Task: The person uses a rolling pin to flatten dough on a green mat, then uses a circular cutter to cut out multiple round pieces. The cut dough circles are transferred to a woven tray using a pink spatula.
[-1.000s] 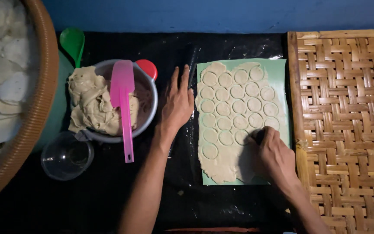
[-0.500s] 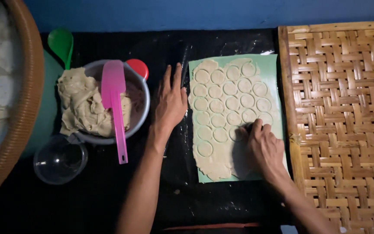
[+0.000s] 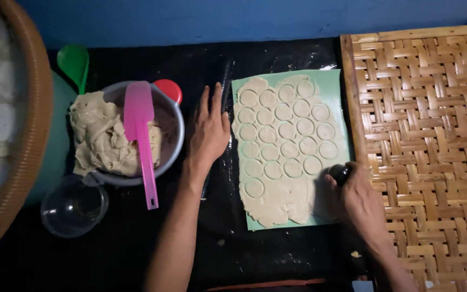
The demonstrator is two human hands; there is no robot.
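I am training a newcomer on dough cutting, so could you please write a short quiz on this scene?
1. True or false: the left hand lies flat, palm down, beside the dough sheet.
2. What does the right hand grip? A) a pink spatula B) a small dark round cutter C) a green spoon
3. Where does the pink spatula rest?

Key:
1. True; it lies on the black surface just left of the green mat.
2. B; the cutter sits at the sheet's lower right edge.
3. Across the metal bowl of leftover dough, handle pointing toward the person.
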